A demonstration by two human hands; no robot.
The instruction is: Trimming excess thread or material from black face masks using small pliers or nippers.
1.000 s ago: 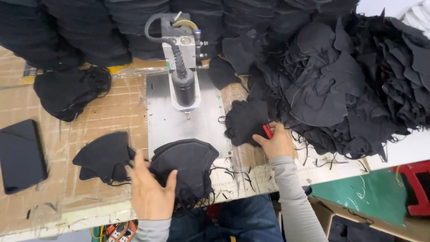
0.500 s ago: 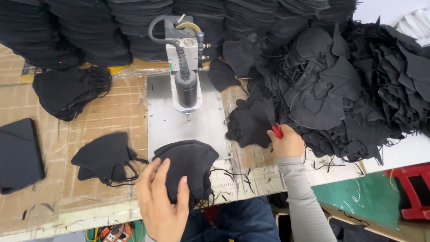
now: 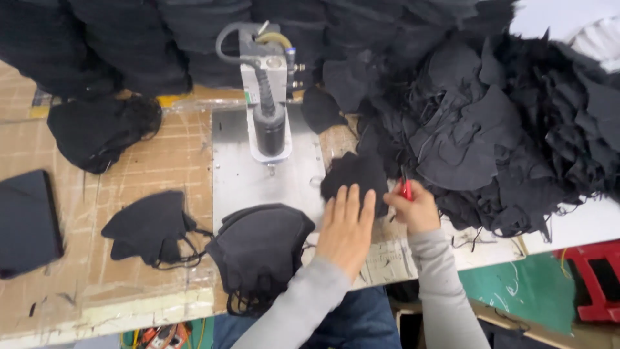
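The left hand lies flat, fingers stretched and together, its fingertips resting on the lower edge of a black fabric piece that sits on the counter at the right edge of the metal plate. The right hand is just beside it, closed around a small red-handled tool — its blades, if any, are too blurred to make out — and touching the same piece's right side. Behind the piece rises a big loose heap of black fabric cut-outs, spreading over the counter's right half. Near the person, a stack of finished black masks overhangs the counter's front edge, straps dangling; left of it lies a single black mask, well apart from the hands. A pneumatic press head stands upright on the metal plate — a dark cylinder pointing down. Farther left sit another bundle of masks and a dark flat slab.
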